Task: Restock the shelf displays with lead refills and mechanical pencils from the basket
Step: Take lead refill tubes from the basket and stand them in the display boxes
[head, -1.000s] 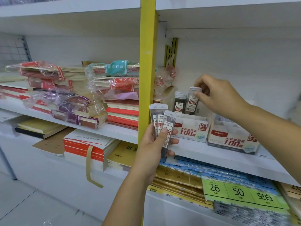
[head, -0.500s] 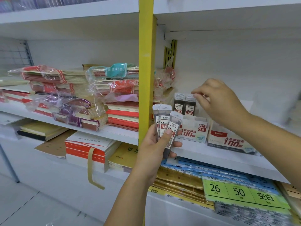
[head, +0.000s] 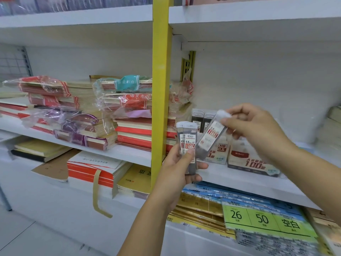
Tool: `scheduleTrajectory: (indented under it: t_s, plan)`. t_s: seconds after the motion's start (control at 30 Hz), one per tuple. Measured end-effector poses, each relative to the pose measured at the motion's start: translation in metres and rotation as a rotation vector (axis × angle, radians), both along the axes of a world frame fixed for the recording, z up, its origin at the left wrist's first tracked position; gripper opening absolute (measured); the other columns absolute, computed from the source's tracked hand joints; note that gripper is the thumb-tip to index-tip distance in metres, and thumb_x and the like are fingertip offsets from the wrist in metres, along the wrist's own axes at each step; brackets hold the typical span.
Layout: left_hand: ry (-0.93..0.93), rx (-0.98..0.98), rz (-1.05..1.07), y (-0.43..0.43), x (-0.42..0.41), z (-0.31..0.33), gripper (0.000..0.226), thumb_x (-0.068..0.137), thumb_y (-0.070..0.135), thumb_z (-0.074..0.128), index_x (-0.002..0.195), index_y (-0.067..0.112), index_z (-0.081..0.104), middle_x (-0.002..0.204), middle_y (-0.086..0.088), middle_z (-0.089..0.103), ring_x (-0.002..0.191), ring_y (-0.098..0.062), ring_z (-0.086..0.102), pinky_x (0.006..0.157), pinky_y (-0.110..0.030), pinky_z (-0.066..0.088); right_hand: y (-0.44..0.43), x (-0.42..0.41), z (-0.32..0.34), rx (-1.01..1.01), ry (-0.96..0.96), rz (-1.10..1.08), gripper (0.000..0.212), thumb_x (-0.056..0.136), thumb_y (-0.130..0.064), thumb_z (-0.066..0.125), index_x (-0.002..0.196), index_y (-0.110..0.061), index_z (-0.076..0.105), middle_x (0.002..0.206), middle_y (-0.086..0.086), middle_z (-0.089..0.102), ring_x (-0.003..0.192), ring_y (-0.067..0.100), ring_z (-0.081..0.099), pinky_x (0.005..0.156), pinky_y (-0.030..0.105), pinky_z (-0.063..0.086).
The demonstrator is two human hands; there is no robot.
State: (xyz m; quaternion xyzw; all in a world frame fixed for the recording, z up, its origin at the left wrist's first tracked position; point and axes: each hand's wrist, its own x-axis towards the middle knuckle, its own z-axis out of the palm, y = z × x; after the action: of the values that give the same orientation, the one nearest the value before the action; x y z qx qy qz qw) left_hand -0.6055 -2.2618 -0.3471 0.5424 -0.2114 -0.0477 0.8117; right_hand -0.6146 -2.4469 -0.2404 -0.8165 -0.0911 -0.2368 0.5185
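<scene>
My left hand [head: 180, 169] holds two upright lead refill tubes [head: 188, 143], dark with white caps and red "0.5" labels, in front of the yellow shelf post. My right hand [head: 254, 126] pinches the white cap of a third lead refill tube [head: 210, 137], which hangs tilted between my hands. Behind it, two more refill tubes [head: 203, 120] stand in a white "HB 0.5" display box [head: 220, 151] on the middle shelf. A second white and red display box [head: 252, 162] sits to its right. No basket or mechanical pencils are in view.
A yellow upright post [head: 160, 89] divides the shelving. Wrapped notebook stacks [head: 73, 111] fill the shelf to its left. Below lie blue and gold paper packs and a green sheet marked 26 and 50 [head: 262, 218]. The white shelf edge [head: 249, 189] runs under the boxes.
My right hand put a tube into the HB 0.5 box, came back empty, and now has pulled one tube from my left hand's bunch. The camera has tilted down slightly.
</scene>
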Motion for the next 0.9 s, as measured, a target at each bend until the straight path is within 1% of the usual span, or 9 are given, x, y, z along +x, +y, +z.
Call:
scheduleTrajectory:
  t_s: [0.13, 0.27, 0.37, 0.43, 0.5, 0.57, 0.63, 0.73, 0.9]
  plan:
    - [0.005, 0.018, 0.012, 0.001, 0.005, 0.0, 0.026, 0.104, 0.028, 0.046, 0.129, 0.032, 0.055, 0.112, -0.001, 0.076, 0.088, -0.016, 0.074, 0.059, -0.023, 0.055, -0.027, 0.015, 0.028, -0.109, -0.247, -0.139, 0.013, 0.088, -0.022, 0.068, 0.089, -0.033, 0.06, 0.075, -0.009, 0.069, 0.061, 0.001, 0.06, 0.055, 0.017, 0.047]
    - [0.003, 0.015, 0.034, 0.002, 0.009, -0.003, 0.025, 0.104, 0.029, 0.048, 0.127, 0.032, 0.056, 0.111, 0.0, 0.076, 0.089, -0.018, 0.075, 0.059, -0.022, 0.056, -0.036, 0.037, 0.039, -0.411, -0.334, -0.218, 0.012, 0.089, -0.026, 0.065, 0.089, -0.035, 0.056, 0.081, -0.014, 0.063, 0.068, -0.007, 0.056, 0.059, 0.006, 0.041]
    - [0.01, 0.008, 0.041, 0.002, 0.011, -0.004, 0.024, 0.104, 0.027, 0.048, 0.125, 0.032, 0.058, 0.11, 0.001, 0.076, 0.091, -0.021, 0.075, 0.059, -0.023, 0.057, -0.036, 0.051, 0.031, -0.614, -0.298, -0.24, 0.01, 0.091, -0.022, 0.062, 0.098, -0.028, 0.058, 0.087, -0.011, 0.063, 0.076, 0.0, 0.057, 0.063, 0.014, 0.04]
    - [0.017, 0.0, 0.047, 0.002, 0.012, -0.005, 0.023, 0.104, 0.027, 0.049, 0.123, 0.032, 0.06, 0.109, 0.001, 0.076, 0.091, -0.023, 0.075, 0.058, -0.023, 0.057, -0.035, 0.06, 0.024, -0.7, -0.261, -0.248, 0.008, 0.09, -0.021, 0.062, 0.097, -0.024, 0.06, 0.089, -0.009, 0.062, 0.078, 0.004, 0.056, 0.062, 0.017, 0.039]
    - [0.024, -0.006, 0.053, 0.002, 0.013, -0.005, 0.023, 0.104, 0.026, 0.05, 0.123, 0.031, 0.061, 0.108, -0.001, 0.076, 0.091, -0.024, 0.076, 0.057, -0.024, 0.057, -0.035, 0.067, 0.019, -0.69, -0.203, -0.251, 0.005, 0.09, -0.022, 0.064, 0.094, -0.023, 0.062, 0.089, -0.011, 0.061, 0.078, 0.004, 0.054, 0.06, 0.018, 0.038]
    - [0.022, -0.002, 0.061, 0.003, 0.014, -0.006, 0.021, 0.103, 0.027, 0.051, 0.121, 0.031, 0.062, 0.108, -0.002, 0.076, 0.091, -0.024, 0.075, 0.057, -0.025, 0.057, -0.036, 0.072, 0.018, -0.604, -0.123, -0.239, 0.002, 0.09, -0.025, 0.065, 0.092, -0.025, 0.064, 0.088, -0.012, 0.061, 0.076, 0.005, 0.055, 0.057, 0.019, 0.038]
    - [0.016, 0.005, 0.066, 0.004, 0.014, -0.006, 0.021, 0.102, 0.028, 0.052, 0.121, 0.031, 0.062, 0.108, -0.002, 0.076, 0.091, -0.024, 0.075, 0.058, -0.025, 0.057, -0.036, 0.078, 0.018, -0.568, -0.081, -0.244, 0.001, 0.09, -0.026, 0.066, 0.09, -0.026, 0.066, 0.091, -0.011, 0.058, 0.078, 0.007, 0.054, 0.059, 0.021, 0.039]
    - [0.016, 0.012, 0.065, 0.004, 0.014, -0.006, 0.022, 0.101, 0.029, 0.053, 0.121, 0.032, 0.062, 0.109, -0.002, 0.076, 0.092, -0.023, 0.075, 0.058, -0.025, 0.058, -0.036, 0.085, 0.016, -0.7, -0.119, -0.355, 0.007, 0.088, -0.025, 0.067, 0.095, -0.026, 0.07, 0.098, -0.005, 0.051, 0.089, 0.013, 0.05, 0.074, 0.027, 0.038]
    - [0.011, 0.027, 0.062, 0.002, 0.011, -0.004, 0.022, 0.101, 0.029, 0.054, 0.121, 0.034, 0.062, 0.108, -0.001, 0.076, 0.093, -0.022, 0.075, 0.059, -0.025, 0.058, -0.035, 0.082, 0.015, -0.765, -0.139, -0.421, 0.017, 0.089, -0.023, 0.067, 0.105, -0.02, 0.07, 0.102, 0.0, 0.052, 0.095, 0.016, 0.048, 0.079, 0.029, 0.037]
